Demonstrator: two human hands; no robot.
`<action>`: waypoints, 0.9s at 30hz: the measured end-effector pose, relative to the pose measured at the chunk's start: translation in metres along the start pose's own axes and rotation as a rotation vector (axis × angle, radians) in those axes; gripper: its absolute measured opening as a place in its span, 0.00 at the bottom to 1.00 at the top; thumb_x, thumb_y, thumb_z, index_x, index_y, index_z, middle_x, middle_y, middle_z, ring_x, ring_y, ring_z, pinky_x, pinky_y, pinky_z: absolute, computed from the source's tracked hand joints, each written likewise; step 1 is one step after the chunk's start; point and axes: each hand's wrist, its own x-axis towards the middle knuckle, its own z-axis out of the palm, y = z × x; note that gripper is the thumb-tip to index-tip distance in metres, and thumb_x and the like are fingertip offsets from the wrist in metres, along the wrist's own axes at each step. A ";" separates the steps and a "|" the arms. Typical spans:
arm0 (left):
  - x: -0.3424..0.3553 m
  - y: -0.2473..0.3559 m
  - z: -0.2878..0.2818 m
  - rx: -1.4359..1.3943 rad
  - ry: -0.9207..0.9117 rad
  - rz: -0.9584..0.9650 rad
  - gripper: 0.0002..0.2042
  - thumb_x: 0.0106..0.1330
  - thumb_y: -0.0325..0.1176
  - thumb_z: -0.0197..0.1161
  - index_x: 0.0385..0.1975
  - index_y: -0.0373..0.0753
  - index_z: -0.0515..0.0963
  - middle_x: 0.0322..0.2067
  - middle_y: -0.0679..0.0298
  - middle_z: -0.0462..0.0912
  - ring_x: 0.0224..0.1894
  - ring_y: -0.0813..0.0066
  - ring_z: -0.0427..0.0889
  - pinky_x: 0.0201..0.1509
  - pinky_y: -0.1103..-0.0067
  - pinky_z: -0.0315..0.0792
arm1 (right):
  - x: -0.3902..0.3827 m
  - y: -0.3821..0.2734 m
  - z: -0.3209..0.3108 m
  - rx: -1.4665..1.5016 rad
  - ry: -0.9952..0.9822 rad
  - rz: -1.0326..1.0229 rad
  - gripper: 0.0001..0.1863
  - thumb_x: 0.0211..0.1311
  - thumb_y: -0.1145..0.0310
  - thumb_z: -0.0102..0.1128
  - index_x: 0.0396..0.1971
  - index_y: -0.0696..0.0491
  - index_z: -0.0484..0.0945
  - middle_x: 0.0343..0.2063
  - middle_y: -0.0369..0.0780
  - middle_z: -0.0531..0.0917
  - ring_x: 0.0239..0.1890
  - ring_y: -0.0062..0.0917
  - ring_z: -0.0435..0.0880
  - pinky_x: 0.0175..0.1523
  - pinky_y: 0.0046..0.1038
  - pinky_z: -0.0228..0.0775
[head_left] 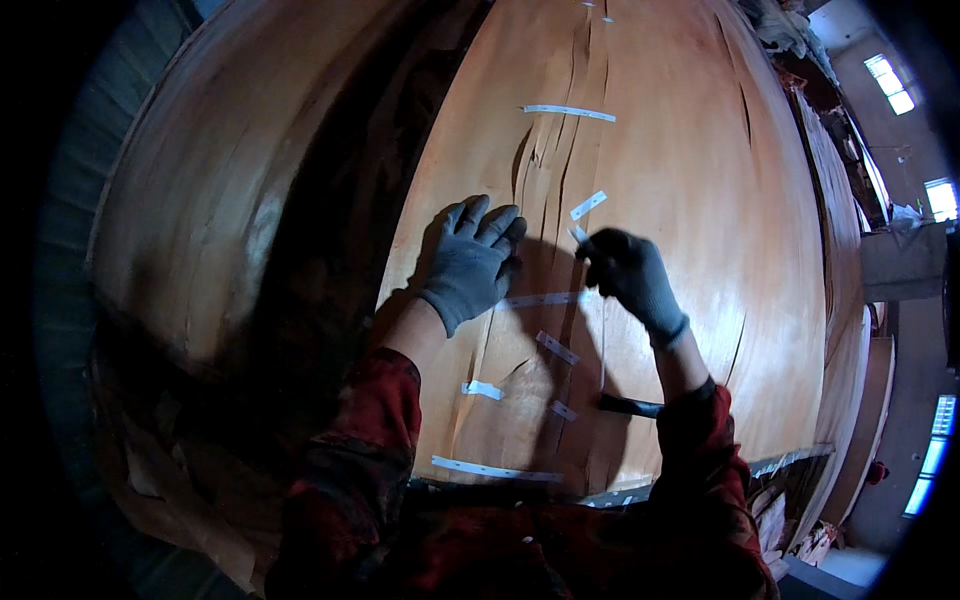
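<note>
A large sheet of pale brown wood veneer (690, 200) with long lengthwise splits lies in front of me. My left hand (468, 262), in a grey glove, rests on it with fingers stretched out, left of the splits. My right hand (630, 278), gloved too, is closed in a pinch on a short piece of white tape (578, 235) just above the sheet. Beyond it, a short strip of perforated white tape (588, 206) lies on the veneer. A longer tape strip (545, 300) crosses the splits between my hands. A dark, narrow object (630, 405) lies beside my right forearm.
More tape strips cross the sheet, one farther off (570, 113) and one along the near edge (495, 469). A dark gap (345, 180) separates this sheet from another brown veneer surface (215, 190) on the left. Stacked veneer (850, 400) stands at the right, before a wall with windows.
</note>
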 end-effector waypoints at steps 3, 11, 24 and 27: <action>0.003 -0.006 0.002 0.001 0.021 0.048 0.21 0.59 0.44 0.55 0.51 0.44 0.74 0.60 0.61 0.66 0.65 0.55 0.56 0.67 0.58 0.45 | 0.052 0.006 0.009 -0.006 -0.044 -0.060 0.07 0.57 0.69 0.57 0.30 0.56 0.80 0.21 0.43 0.81 0.22 0.28 0.83 0.29 0.26 0.73; 0.023 -0.001 0.007 -0.269 -0.017 -0.082 0.32 0.53 0.41 0.62 0.60 0.41 0.64 0.63 0.48 0.55 0.68 0.47 0.46 0.68 0.57 0.40 | 0.120 0.043 0.018 -0.322 -0.023 -0.323 0.09 0.60 0.67 0.55 0.32 0.57 0.80 0.24 0.39 0.80 0.24 0.24 0.78 0.30 0.24 0.70; 0.019 0.000 0.010 -0.213 0.059 -0.167 0.44 0.51 0.37 0.66 0.66 0.36 0.49 0.65 0.40 0.47 0.70 0.48 0.40 0.69 0.60 0.42 | 0.081 0.006 0.010 0.230 0.105 -0.073 0.12 0.64 0.65 0.54 0.32 0.60 0.79 0.19 0.36 0.80 0.19 0.17 0.77 0.23 0.18 0.67; 0.021 -0.007 0.018 -0.308 0.045 -0.213 0.44 0.52 0.38 0.65 0.67 0.37 0.47 0.66 0.41 0.46 0.70 0.47 0.42 0.69 0.61 0.44 | 0.072 -0.005 -0.005 0.271 0.093 -0.082 0.12 0.65 0.63 0.53 0.32 0.58 0.79 0.18 0.35 0.79 0.18 0.14 0.76 0.22 0.15 0.64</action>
